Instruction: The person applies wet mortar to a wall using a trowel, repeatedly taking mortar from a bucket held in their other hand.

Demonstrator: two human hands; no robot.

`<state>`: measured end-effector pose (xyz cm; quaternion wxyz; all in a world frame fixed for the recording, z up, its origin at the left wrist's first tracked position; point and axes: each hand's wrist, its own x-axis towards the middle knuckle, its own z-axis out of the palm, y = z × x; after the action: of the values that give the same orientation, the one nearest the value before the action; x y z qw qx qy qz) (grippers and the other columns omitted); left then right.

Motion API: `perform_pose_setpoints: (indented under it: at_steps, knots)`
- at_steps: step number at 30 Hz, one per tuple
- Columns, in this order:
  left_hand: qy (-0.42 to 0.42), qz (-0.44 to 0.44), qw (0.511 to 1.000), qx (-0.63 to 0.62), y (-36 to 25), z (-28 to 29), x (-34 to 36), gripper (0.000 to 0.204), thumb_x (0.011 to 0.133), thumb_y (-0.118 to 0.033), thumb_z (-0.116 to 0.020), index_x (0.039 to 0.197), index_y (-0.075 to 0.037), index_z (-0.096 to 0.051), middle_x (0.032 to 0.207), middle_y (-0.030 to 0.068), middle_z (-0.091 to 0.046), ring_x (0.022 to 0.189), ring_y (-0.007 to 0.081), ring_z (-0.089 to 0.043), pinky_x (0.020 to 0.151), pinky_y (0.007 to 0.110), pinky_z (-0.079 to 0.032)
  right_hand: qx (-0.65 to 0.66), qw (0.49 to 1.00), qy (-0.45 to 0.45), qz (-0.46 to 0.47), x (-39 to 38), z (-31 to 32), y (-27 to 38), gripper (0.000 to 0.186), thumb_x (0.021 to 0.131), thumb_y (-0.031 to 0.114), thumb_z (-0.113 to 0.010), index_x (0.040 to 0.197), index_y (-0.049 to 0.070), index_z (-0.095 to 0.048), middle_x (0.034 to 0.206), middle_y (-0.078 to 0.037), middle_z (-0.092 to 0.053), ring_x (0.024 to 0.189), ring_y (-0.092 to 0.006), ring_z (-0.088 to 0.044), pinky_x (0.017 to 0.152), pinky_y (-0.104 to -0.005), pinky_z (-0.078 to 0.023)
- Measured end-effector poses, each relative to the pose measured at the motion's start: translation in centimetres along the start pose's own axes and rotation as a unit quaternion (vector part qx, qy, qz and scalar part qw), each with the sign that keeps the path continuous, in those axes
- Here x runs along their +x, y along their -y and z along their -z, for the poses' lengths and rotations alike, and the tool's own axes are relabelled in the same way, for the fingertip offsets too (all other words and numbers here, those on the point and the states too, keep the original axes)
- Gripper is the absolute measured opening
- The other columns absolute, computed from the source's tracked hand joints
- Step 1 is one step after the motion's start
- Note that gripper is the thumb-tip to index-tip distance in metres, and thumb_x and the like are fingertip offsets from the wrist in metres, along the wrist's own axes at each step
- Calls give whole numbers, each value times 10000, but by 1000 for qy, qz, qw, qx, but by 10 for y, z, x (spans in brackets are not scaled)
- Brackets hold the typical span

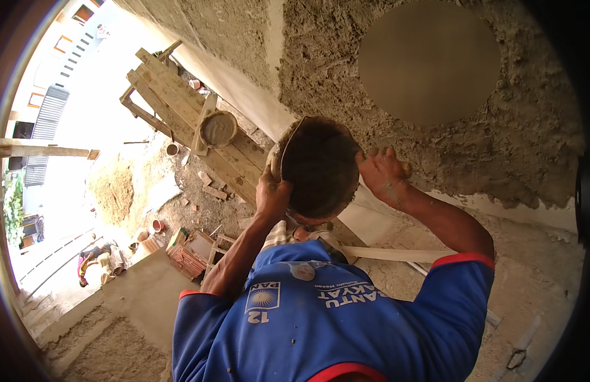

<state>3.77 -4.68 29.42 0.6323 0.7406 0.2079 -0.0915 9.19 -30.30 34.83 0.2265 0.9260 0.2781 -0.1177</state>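
Head view is showing a co-worker in a blue shirt [346, 318] below, holding a dark round pan [320, 169] up overhead, close against the rough plastered wall [518, 134]. The wearer's own hands are not showing, so their grip cannot be told. The co-worker's plank-side hand [273, 194] is clasping the pan's rim, and the wall-side hand [384, 175] is gripping the opposite edge. The inside is lying in shadow, so I cannot tell how full it is. As I judge it, the lift is going best with the rim staying level, both hands keeping to opposite sides and the pan staying clear of the wall. Beyond, a second pan [218, 129] is sitting on scaffold planks [174, 102].
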Motion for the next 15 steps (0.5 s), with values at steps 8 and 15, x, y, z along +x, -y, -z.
perform_pose_setpoints:
  at_steps: [8,15]
  knots:
    - [32,4,999,38,2,-17,11,570,693,-140,-545,1245,-6,-505,906,267,-645,861,392,-645,779,459,-488,367,922,118,29,-4,-39,34,304,761,217,-653,1038,92,-649,855,-171,-659,870,-342,-655,760,-415,-513]
    - [22,22,995,91,-22,4,5,540,694,-149,-554,1214,-8,-528,900,254,-650,860,381,-646,773,444,-493,523,852,13,-17,-21,-52,50,430,766,259,-657,1164,111,-586,927,-208,-662,873,-394,-638,767,-441,-522]
